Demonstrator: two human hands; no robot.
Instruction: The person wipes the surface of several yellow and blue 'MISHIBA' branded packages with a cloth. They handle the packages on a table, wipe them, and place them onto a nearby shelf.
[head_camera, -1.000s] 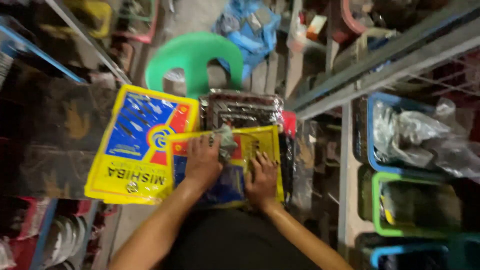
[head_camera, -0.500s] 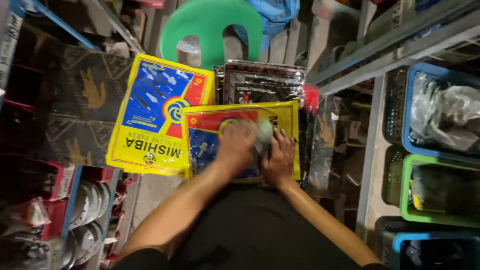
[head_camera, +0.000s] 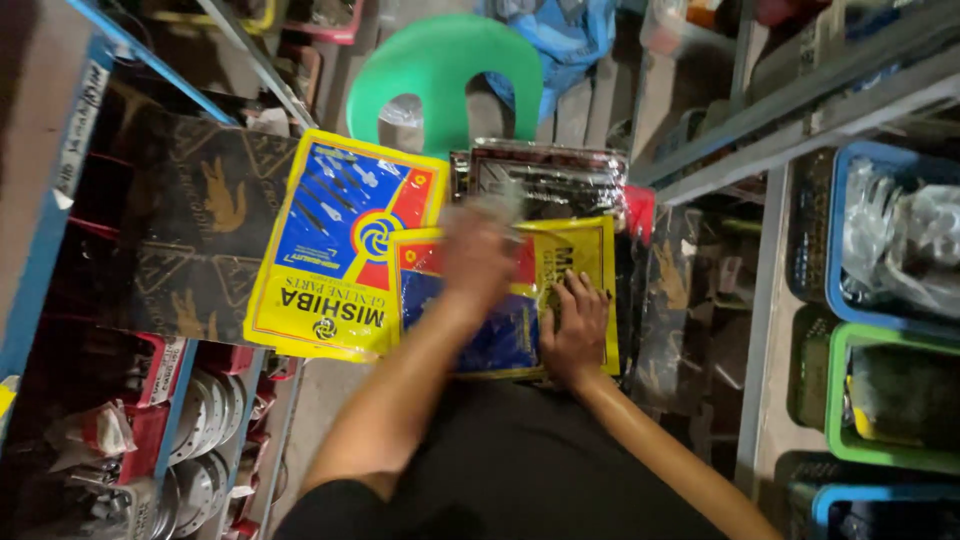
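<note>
Shelving and coloured crates are crowding a narrow aisle. On the lap, a yellow packet (head_camera: 560, 262) is being pinned flat by the open right hand (head_camera: 577, 328); the blurred left hand (head_camera: 478, 252) is sweeping over it, its grip unreadable, wiping seemingly unfinished.

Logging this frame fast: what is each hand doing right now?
Left hand: motion-blurred over the yellow packet; open or closed cannot be told.
Right hand: open, fingers spread flat on the same packet.
</note>
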